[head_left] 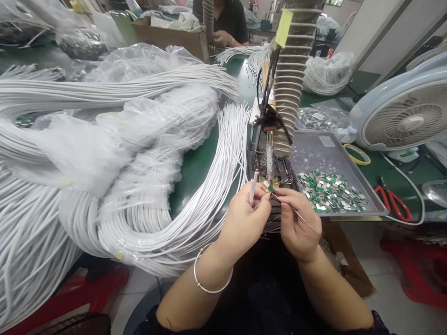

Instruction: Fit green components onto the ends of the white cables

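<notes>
Sprawling across the green workbench, bundled white cables in clear plastic bags fill the left side, while a grey tray of green-and-silver metal pieces sits to the right. The left hand clasps a slim white stick upright, its fingertips at a tiny green-and-silver piece, though any grip on that is too small to tell. The right hand pinches a thin wire just beside it.
</notes>
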{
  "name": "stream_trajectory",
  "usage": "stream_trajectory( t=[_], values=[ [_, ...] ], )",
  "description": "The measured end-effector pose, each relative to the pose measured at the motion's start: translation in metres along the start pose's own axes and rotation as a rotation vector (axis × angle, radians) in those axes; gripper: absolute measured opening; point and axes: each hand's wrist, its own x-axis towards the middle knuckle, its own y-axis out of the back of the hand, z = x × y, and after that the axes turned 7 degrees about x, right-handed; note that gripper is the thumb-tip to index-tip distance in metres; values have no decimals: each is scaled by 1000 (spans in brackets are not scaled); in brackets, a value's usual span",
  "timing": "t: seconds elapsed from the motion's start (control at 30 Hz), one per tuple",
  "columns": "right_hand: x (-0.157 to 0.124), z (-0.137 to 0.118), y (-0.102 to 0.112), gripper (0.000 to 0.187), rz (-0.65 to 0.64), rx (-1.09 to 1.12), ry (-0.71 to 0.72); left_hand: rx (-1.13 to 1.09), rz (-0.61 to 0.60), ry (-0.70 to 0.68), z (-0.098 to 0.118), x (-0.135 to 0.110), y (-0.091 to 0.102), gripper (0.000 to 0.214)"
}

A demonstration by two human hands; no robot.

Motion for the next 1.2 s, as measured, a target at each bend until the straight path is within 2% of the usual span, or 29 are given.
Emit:
stream_trajectory(
  t=[0.47,0.73,0.93,1.03,1.13,1.2],
  values=[
    [-18,2,3,22,-69,91,-59,-49,-37,64,-24,-9,-3,11],
    [-22,-1,11,20,-96,65,-48,212,-109,-85,-31,-20,3,20],
    [-28,-3,19,24,-103,90,-86,410,22,-231,-38,-31,6,19],
    [-29,-3,23,26,-73,75,-105,311,5,-146,-38,-31,7,20],
    [-27,-1,30,29,-26,26,-123,71,-124,34,-41,-29,7,23],
    [-24,3,36,27,7,-31,-138,-111,-194,93,-45,-27,8,23]
  ],
)
